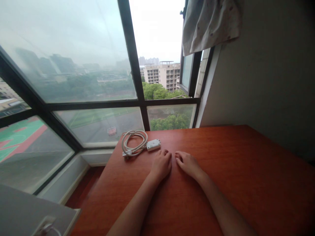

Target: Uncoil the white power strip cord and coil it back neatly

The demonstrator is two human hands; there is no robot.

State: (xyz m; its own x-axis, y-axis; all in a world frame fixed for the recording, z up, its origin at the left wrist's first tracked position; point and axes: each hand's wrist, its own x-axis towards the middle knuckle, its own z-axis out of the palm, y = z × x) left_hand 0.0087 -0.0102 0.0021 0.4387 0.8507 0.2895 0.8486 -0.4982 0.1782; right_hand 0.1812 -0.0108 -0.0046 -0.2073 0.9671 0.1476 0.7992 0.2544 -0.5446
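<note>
My left hand (161,164) and my right hand (188,163) both rest palm down on a reddish wooden table (246,170), side by side and almost touching. Their fingers lie flat, slightly curled, and hold nothing. Just beyond my left hand lies a white power strip (153,144) with its pale cable coiled (133,142) to the left of it, near the table's far left corner. The left fingertips are a short gap from the strip.
A large window with dark frames (134,65) stands behind the table, one pane open at the right. A grey wall (265,72) borders the table on the right, with cloth (211,23) hanging above. A pale ledge with a white thing (45,224) sits at lower left.
</note>
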